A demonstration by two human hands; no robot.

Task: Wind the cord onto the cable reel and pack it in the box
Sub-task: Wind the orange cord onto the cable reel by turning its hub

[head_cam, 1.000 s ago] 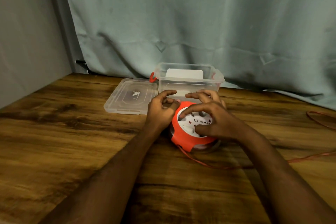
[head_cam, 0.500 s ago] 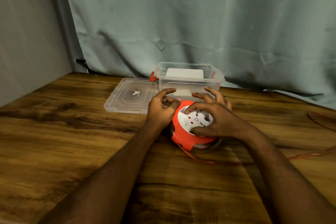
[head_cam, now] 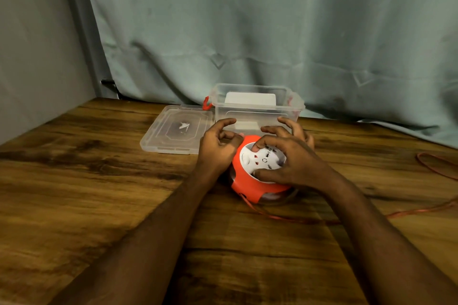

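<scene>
both hands clamp the reel; the loose cord trailing across the surface could snag or tangle while winding.

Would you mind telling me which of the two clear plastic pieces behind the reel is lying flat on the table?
The lid, left of the box. It lies flat on the wooden table, while the box stands upright and open, with red latches.

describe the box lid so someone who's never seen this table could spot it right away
On the wooden table, find the clear plastic box by the curtain. The lid lies flat just left of it: clear too, but shallow, with a small white mark in its centre.
</scene>
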